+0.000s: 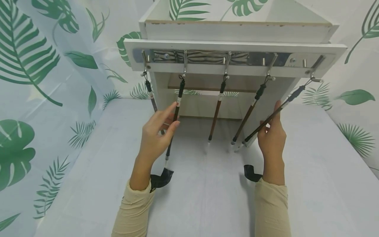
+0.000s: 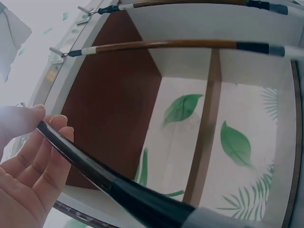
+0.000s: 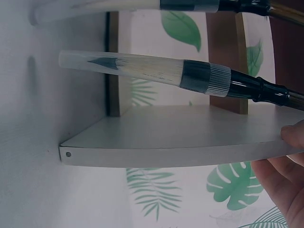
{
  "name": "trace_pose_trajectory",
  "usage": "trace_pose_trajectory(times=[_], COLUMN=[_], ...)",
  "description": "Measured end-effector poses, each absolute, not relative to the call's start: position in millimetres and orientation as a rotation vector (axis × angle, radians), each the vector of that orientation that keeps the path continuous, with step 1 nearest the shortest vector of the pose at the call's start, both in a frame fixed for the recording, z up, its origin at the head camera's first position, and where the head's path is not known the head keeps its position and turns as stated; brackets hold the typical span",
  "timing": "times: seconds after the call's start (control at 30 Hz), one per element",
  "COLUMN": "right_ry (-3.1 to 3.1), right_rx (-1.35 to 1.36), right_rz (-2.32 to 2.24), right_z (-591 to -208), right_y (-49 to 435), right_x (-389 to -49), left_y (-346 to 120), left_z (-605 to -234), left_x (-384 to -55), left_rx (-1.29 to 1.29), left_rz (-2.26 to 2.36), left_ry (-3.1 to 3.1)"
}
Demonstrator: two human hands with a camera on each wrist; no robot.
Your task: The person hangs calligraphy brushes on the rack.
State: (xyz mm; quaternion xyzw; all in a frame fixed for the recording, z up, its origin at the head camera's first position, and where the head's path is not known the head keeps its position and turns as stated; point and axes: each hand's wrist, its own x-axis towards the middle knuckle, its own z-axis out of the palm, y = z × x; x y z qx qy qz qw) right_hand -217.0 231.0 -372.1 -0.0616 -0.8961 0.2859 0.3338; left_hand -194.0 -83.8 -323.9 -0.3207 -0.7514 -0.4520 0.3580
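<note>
Several calligraphy brushes hang by loops from metal hooks point(image 1: 228, 62). My left hand point(image 1: 157, 131) pinches the dark handle of the second brush from the left point(image 2: 85, 159) between thumb and fingers. The leftmost brush point(image 1: 151, 96) passes partly hidden behind that hand. My right hand point(image 1: 271, 135) grips the front edge of the stand's right side panel point(image 3: 180, 154), thumb on the inner face, fingers outside. In front of this hand slants the rightmost brush point(image 1: 267, 118). A clear cap covers the pale, dark-tipped bristles of a brush point(image 3: 206, 78) in the right wrist view.
The hooks are fixed to a white board point(image 1: 234, 46) on an open-topped white stand with inner shelves point(image 2: 202, 142). It stands on a white surface point(image 1: 204, 197) before leaf-printed walls point(image 1: 83, 82). More brushes point(image 1: 217, 107) hang between my hands. Black devices point(image 1: 162, 178) sit at both wrists.
</note>
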Motion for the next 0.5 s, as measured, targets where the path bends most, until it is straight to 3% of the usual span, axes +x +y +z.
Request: trace_pose_trajectory(times=[0.5], right_ry=[-2.345], right_rx=[-0.176], right_rz=[0.745], right_z=[-371.9], right_y=[230.9], right_x=[-218.2], left_y=[-83.1], left_z=[-321.9], left_x=[-192.6], left_rx=[-0.851], left_rz=[-1.163], left_ry=[-1.964])
